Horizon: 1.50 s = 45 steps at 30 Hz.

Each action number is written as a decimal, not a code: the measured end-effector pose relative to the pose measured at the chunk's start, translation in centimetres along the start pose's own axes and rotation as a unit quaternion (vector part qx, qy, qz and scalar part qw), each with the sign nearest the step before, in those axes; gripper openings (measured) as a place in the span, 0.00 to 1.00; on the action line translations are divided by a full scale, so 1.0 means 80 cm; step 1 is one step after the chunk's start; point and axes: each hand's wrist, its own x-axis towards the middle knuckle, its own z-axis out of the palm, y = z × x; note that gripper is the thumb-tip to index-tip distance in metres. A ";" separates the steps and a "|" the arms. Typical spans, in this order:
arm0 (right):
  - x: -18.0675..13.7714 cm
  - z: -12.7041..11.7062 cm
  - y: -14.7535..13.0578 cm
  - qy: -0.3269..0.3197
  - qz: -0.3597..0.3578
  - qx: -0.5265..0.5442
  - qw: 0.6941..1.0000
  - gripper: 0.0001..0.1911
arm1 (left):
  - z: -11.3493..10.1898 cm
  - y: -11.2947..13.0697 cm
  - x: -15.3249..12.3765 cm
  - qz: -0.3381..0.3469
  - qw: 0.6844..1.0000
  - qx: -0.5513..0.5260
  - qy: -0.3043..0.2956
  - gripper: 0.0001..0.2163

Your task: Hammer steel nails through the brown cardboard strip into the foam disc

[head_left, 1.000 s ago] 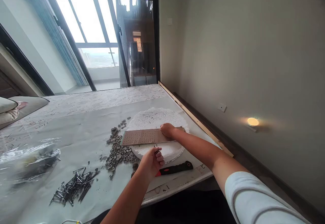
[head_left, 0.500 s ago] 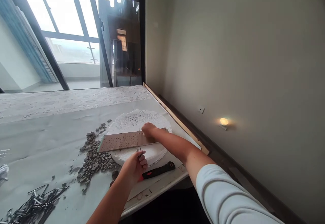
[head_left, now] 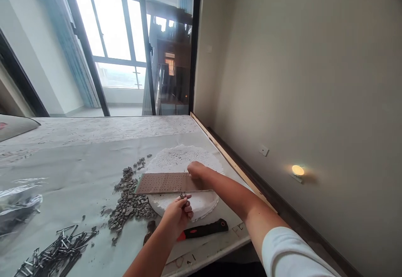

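Note:
A brown perforated board (head_left: 166,183) lies across a round white slab (head_left: 176,160) with a rough, pitted top. My right hand (head_left: 195,169) is closed over the right part of the board; its fingertips are hidden, so what they pinch cannot be seen. In front of the board's near edge, my left hand (head_left: 179,213) is closed around a few nails (head_left: 182,195), whose ends poke out above the thumb. Under and beside the left wrist lies a hammer (head_left: 207,229) with a black and red handle, its head (head_left: 150,230) partly behind the forearm.
Grey stone chips (head_left: 128,203) are heaped left of the slab. A pile of loose nails (head_left: 59,250) lies at the front left, with a clear plastic bag (head_left: 19,208) behind it. A wooden strip (head_left: 220,147) edges the covered table (head_left: 84,168) beside the wall.
The camera view has turned left, so everything appears further right and lower. Both hands keep nearly the same places by the board, and the nails in my left hand show more clearly.

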 end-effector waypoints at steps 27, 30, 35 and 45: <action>-0.117 -0.068 -0.041 -0.078 -0.188 0.293 0.934 0.10 | -0.007 0.002 -0.001 -0.024 0.995 -0.047 -0.083 0.04; -0.110 -0.063 -0.028 -0.048 -0.186 0.297 0.935 0.12 | -0.012 0.005 0.000 -0.039 0.994 -0.070 -0.078 0.04; -0.080 -0.039 0.014 0.090 -0.046 0.155 0.983 0.16 | -0.013 0.009 -0.002 -0.029 0.996 -0.073 -0.041 0.07; -0.032 0.032 0.001 0.044 -0.024 -0.034 0.998 0.14 | -0.013 0.011 -0.001 -0.066 0.995 -0.050 -0.063 0.18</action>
